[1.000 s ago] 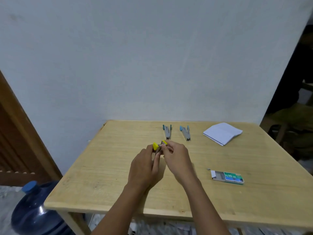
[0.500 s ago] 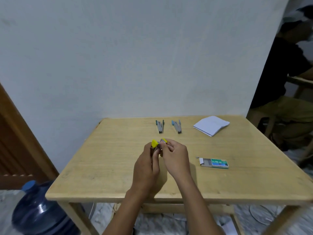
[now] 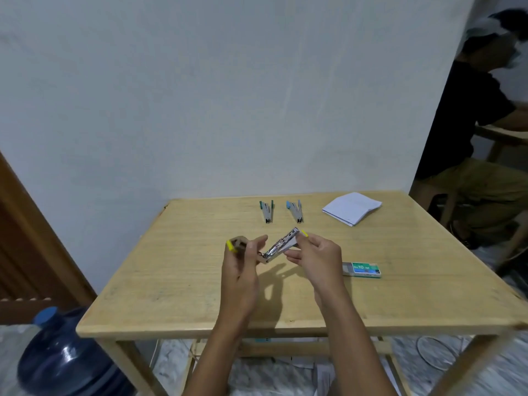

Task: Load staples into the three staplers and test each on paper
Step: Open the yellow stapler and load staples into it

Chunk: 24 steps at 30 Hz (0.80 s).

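Together, left hand point(image 3: 240, 271) and right hand point(image 3: 318, 254) grip the yellow stapler point(image 3: 281, 243), hinged wide open.

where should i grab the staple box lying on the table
Pinch the staple box across its two long sides at the green sleeve, coming down from above. It lies flat on the table, and its grey tray pokes out at the left end, so that end may slide.
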Motion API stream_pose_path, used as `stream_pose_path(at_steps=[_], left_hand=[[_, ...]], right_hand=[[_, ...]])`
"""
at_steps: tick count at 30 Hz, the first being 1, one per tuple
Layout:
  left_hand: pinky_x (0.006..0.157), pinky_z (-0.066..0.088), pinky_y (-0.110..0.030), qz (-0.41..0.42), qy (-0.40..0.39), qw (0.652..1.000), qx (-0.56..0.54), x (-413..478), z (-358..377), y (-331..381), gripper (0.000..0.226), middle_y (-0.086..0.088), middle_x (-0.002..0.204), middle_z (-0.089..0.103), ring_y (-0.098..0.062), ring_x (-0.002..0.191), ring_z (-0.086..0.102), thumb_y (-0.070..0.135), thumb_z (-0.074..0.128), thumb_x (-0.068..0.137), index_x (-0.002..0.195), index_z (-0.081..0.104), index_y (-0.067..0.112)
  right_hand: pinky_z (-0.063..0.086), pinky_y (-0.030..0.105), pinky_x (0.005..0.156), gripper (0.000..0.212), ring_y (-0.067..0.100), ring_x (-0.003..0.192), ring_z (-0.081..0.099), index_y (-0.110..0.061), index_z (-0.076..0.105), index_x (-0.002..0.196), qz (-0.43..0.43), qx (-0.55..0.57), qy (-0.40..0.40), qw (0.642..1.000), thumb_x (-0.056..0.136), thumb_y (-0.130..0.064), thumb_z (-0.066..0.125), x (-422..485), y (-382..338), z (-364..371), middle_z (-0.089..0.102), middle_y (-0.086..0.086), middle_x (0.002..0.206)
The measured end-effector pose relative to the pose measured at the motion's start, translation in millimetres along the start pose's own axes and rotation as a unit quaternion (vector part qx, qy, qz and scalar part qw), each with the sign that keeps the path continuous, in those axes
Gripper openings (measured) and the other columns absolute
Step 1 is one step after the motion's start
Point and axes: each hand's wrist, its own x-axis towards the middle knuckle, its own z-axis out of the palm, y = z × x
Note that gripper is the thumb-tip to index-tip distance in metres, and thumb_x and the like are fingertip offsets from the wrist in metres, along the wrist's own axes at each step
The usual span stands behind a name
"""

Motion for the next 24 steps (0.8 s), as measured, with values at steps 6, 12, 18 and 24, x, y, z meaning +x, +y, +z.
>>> stream_pose_path(at_steps=[6,12,18,24], left_hand=[[0.086,0.053,-0.046,-0.296,-0.068,0.892,-0.336,-5,-20,1,0.023,-0.028,0.120,0.065,-0.043,0.104,0.067,0.009,0.056,0.082,0.103,0.060,0.000],[0.057,0.059,-0.038,-0.364,-0.163,0.859,-0.320,-12,-28,2,0.041,-0.029,0.101,0.068,-0.037,0.072,0.071,0.029,0.079,0.069,0.092,0.066,-0.001],[0.037,0.036,-0.021,-0.367,-0.217,0.857,-0.289,-17,-4,9,0.031,-0.003,0.057,0.046,-0.012,0.033,0.041,0.039,0.046,0.095,0.097,0.057,0.010],[0.032,0.022,-0.017,-0.356,-0.149,0.834,-0.395,-11,-6,0,0.030,0.003,0.053,0.031,-0.004,0.027,0.025,0.033,0.046,0.098,0.082,0.055,0.010]], right_hand=[[0.060,0.024,0.065,0.019,0.015,0.065,0.072,-0.001,0.068,0.102,0.021,0.077,0.011,0.997,0.096,-0.019,0.064,8,-3,-22,0.074,0.006,0.076],[0.059,0.033,0.075,0.021,0.010,0.049,0.060,0.000,0.069,0.107,0.039,0.032,-0.080,0.995,0.093,-0.014,0.066,1,-12,-27,0.074,0.007,0.079],[0.047,0.032,0.075,0.021,0.016,0.057,0.057,-0.020,0.066,0.108,0.007,-0.067,-0.156,0.986,0.088,-0.023,0.072,-17,-11,-4,0.070,0.000,0.065],[0.052,0.027,0.075,0.016,0.007,0.078,0.071,-0.038,0.063,0.101,-0.147,-0.123,-0.071,0.979,0.097,-0.023,0.058,-26,6,1,0.074,-0.010,0.088]])
